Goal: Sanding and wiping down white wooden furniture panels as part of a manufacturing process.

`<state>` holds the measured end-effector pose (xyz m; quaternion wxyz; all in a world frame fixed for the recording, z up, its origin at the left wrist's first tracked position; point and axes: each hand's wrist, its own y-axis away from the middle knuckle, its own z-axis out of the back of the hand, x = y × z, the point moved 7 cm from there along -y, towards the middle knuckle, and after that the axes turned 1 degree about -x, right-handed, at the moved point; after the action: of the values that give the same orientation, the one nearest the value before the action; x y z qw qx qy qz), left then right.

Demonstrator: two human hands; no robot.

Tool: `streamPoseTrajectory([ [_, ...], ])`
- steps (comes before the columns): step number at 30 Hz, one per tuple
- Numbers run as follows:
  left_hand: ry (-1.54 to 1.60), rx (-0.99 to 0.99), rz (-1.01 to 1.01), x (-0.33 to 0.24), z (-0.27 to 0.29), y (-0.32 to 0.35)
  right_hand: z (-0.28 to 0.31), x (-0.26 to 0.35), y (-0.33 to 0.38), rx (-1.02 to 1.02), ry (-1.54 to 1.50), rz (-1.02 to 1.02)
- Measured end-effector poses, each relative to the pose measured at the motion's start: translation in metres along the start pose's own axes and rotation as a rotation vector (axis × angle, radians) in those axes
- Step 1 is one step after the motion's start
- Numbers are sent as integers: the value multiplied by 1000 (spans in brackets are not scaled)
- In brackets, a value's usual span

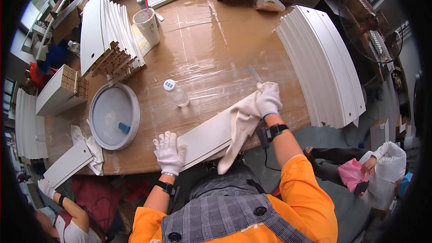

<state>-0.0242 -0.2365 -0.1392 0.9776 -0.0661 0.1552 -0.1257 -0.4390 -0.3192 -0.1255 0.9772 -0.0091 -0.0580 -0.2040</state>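
A long white panel (204, 137) with a groove along its near side lies aslant at the table's front edge. My left hand (169, 153), in a white knit glove, rests at its left end with the fingers stretched out. At the far right end my gloved right hand (268, 100) is closed on a cream cloth (243, 123), which drapes over the panel and hangs past its near edge. Just beyond that hand lies a thin metal blade-like strip (255, 73). A clear bottle with a white cap (176, 93) stands on the table beyond the panel.
Stacked white panels stand at the right (321, 67) and back left (105, 38). A round grey lid (114, 116) holding a blue block and a white bucket (146, 27) are at left. A co-worker's gloved hand (46, 188) touches another panel; a person sits at right.
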Motion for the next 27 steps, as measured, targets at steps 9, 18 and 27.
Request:
streamPoseTrajectory([
  [9,-11,-1,-18,-1,1,-1,-28,71,72,72,235,284],
  [18,17,7,-26,-3,5,-2,-47,51,32,-44,584,275],
  [27,39,9,-15,-3,7,-3,-42,-14,-19,-56,344,20],
])
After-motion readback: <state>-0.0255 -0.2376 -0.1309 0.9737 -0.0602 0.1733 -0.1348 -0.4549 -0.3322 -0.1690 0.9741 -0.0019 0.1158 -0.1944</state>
